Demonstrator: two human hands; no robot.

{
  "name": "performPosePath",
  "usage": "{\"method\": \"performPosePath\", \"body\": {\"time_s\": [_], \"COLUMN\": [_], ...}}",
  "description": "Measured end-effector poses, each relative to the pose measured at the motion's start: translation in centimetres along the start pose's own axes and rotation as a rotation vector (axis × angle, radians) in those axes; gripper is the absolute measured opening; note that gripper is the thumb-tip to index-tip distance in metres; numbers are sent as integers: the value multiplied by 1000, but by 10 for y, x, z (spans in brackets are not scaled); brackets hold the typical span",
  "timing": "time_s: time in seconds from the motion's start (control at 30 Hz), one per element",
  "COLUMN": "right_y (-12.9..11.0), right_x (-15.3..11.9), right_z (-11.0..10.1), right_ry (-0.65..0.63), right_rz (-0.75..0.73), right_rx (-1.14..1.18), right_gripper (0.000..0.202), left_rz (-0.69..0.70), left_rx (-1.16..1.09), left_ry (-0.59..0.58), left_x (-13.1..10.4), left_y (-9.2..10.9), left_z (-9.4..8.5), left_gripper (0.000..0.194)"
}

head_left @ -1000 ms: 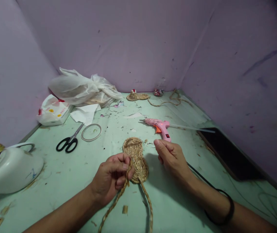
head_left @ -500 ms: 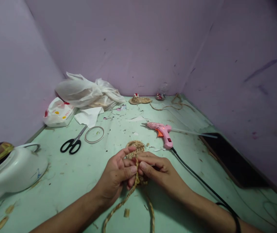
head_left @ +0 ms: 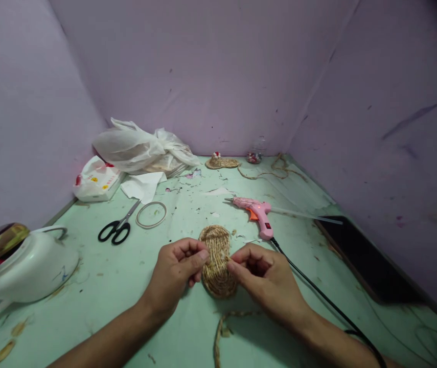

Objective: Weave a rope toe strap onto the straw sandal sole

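Observation:
A small sole-shaped piece of coiled straw rope (head_left: 218, 271) lies flat on the table between my two hands. My left hand (head_left: 180, 271) is at its left edge, thumb and forefinger pinched together; whatever is between them is too small to make out. At its right edge my right hand (head_left: 268, 276) also pinches, with a tiny tan bit showing at the fingertips that I cannot identify. A loose length of twisted straw rope (head_left: 218, 337) curves over the table below the piece and runs toward my right hand's shadow.
A pink glue gun (head_left: 254, 212) with its black cord (head_left: 310, 281) lies right, beside a dark phone-like slab (head_left: 367, 260). Scissors (head_left: 116, 227), a ring (head_left: 151, 214), a white pot (head_left: 30, 266) and a plastic bag (head_left: 141, 148) are left. A second straw sole (head_left: 224, 163) sits far back.
The rope my hands held together over the sole has been let go there and lies lower on the table. My hands have moved apart, uncovering the sole.

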State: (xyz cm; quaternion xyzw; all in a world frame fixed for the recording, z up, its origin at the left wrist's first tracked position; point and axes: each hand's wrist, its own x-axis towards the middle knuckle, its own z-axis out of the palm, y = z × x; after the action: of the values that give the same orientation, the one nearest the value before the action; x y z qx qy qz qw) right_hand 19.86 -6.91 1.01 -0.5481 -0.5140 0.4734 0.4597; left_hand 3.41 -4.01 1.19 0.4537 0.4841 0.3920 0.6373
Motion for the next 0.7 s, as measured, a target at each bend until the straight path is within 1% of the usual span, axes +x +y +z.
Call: {"method": "performPosePath", "body": {"time_s": [0.07, 0.2, 0.37, 0.47, 0.57, 0.7], "right_y": [6, 18, 21, 20, 19, 20], "right_x": [0, -1, -2, -3, -4, -5], "right_z": [1, 3, 3, 3, 4, 6], "right_ry": [41, 61, 62, 59, 42, 19], "right_rz": [-108, -298, -431, -507, -549, -502], "right_rx": [-110, -250, -318, -365, -383, -380], "right_gripper": [17, 15, 13, 10, 9, 10], "left_rz": [-28, -77, -161, -189, -209, -204], "left_rx": [48, 98, -1, -38, -56, -50], "left_ry": [-30, -68, -71, -49, -27, -2], "left_x": [-1, -4, -5, -5, -5, -4], "left_y": [-2, -5, -5, -5, -5, -4], "left_z": [0, 3, 6, 8, 10, 10], "left_gripper": [18, 22, 23, 22, 20, 16]}}
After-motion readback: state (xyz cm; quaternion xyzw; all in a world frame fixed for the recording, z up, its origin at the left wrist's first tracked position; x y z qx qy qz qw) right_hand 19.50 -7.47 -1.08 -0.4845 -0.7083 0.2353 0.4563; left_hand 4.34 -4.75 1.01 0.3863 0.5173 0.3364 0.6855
